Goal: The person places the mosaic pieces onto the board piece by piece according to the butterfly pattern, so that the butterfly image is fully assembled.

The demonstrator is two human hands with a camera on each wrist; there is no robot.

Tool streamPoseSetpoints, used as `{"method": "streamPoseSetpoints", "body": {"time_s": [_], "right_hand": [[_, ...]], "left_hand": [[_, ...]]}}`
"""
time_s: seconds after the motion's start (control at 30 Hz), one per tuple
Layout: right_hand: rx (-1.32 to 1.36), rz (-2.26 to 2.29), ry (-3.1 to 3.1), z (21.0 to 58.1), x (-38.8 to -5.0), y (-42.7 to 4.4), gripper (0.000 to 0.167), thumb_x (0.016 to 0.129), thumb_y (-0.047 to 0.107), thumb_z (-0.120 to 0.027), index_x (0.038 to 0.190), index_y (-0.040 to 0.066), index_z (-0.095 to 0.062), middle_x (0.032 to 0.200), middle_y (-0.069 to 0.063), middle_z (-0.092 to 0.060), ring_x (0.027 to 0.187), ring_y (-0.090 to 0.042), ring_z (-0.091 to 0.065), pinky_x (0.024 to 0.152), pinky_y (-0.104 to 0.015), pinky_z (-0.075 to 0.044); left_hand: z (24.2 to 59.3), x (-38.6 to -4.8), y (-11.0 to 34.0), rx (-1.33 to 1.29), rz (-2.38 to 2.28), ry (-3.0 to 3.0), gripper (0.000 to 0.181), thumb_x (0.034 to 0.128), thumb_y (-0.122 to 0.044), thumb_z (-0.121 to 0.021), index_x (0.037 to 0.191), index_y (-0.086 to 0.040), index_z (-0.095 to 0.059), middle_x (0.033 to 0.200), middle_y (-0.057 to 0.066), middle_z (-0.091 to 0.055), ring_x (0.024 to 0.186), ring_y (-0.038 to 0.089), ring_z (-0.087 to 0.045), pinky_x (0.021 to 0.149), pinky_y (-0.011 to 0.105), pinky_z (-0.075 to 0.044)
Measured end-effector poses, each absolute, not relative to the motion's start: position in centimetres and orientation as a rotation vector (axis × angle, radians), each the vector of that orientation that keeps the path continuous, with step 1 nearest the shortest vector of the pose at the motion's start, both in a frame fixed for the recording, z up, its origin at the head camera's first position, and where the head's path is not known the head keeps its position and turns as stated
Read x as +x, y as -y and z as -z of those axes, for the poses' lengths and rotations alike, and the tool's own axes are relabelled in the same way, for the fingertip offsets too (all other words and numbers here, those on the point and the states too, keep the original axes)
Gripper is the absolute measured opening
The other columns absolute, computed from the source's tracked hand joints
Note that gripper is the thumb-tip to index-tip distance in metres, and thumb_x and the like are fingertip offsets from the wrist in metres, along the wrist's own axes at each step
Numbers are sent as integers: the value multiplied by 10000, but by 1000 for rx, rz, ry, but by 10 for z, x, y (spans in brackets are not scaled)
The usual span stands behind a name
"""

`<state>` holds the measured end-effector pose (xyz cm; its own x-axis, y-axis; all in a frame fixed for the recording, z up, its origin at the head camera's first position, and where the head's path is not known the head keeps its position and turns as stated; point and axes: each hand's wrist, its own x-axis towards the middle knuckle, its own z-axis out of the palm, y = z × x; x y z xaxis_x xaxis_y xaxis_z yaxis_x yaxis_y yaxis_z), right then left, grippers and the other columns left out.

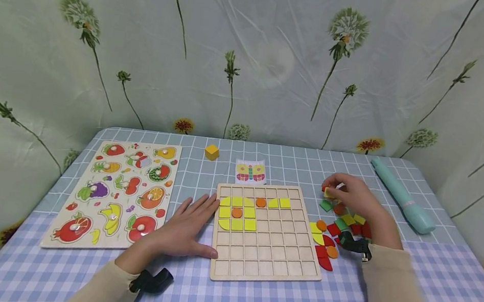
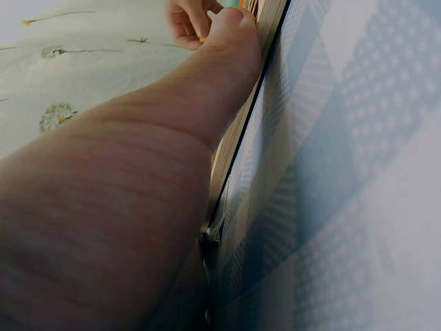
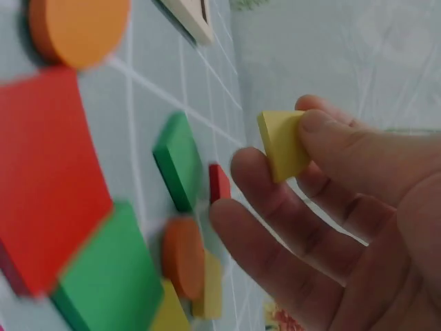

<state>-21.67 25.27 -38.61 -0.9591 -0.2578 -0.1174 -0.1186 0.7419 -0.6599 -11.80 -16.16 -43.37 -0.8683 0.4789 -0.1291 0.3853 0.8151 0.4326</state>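
My right hand (image 1: 354,193) is raised over the loose pieces at the right, pinching a yellow tile (image 3: 284,141) between thumb and fingers. The tile looks square and is partly covered by the thumb. Below that hand lie a green tile (image 3: 180,162), an orange disc (image 3: 183,258) and a small red piece (image 3: 219,183). My left hand (image 1: 186,228) rests with fingers straight along the left edge of the wooden grid board (image 1: 264,258). Yellow squares (image 1: 237,224), yellow rounded pieces and two orange discs (image 1: 237,213) fill cells in the board's upper rows.
A fruit puzzle board (image 1: 132,205) lies at the left. Behind the grid board are a butterfly card (image 1: 250,172) and a yellow block (image 1: 211,152). Several red, green, yellow and orange pieces spread right of the board. A teal cylindrical case (image 1: 402,197) lies at the far right.
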Motion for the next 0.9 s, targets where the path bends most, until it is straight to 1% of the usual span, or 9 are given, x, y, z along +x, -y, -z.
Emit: {"method": "streamPoseSetpoints", "body": {"time_s": [0.17,0.27,0.37,0.5,0.63,0.73,0.9], "right_hand": [[-290,976,-2755,390,-218,-240,217,993,95,-593,1202,79,-649,1110,-159,-576,884,-255,-595,686,-300,-603],[-333,951,-2767,394,-219,-234,225,989,77,-589,1204,92,-655,1072,-141,-569,871,-239,-589,702,-283,-589],[-383,926,-2803,396,-218,-228,205,980,84,-610,1176,97,-670,1030,-117,-593,843,-226,-581,723,-274,-559],[-448,921,-2841,397,-216,-219,169,969,75,-622,1123,98,-688,1007,-99,-624,883,-239,-561,773,-312,-520],[-518,933,-2840,398,-215,-212,155,965,55,-621,1094,97,-697,996,-76,-645,951,-240,-554,860,-352,-507],[-540,949,-2811,398,-214,-208,150,963,61,-631,1092,98,-698,992,-65,-650,947,-234,-559,863,-364,-517],[-542,968,-2774,398,-213,-201,137,955,79,-650,1081,106,-697,980,-59,-654,930,-223,-560,838,-341,-515]], "left_hand": [[433,-118,162,671,-596,-2767,1213,726,-701,-736,1619,-144,-134,1707,21,-80,1588,265,-13,1262,573,27],[433,-118,162,674,-596,-2769,1212,726,-702,-736,1618,-143,-136,1707,22,-83,1588,267,-16,1262,575,26],[433,-118,161,673,-594,-2771,1211,725,-702,-735,1619,-145,-136,1707,19,-83,1588,265,-16,1262,574,26],[433,-118,161,673,-593,-2771,1212,726,-704,-734,1619,-145,-136,1707,20,-80,1588,265,-14,1262,573,28],[432,-118,161,677,-594,-2775,1213,726,-710,-731,1618,-139,-139,1707,23,-82,1588,269,-15,1262,573,30],[432,-118,162,678,-594,-2775,1213,727,-709,-730,1617,-136,-138,1706,25,-81,1588,270,-14,1262,574,30],[432,-118,162,680,-592,-2774,1213,729,-710,-729,1617,-134,-136,1707,26,-79,1588,271,-13,1261,576,30]]}}
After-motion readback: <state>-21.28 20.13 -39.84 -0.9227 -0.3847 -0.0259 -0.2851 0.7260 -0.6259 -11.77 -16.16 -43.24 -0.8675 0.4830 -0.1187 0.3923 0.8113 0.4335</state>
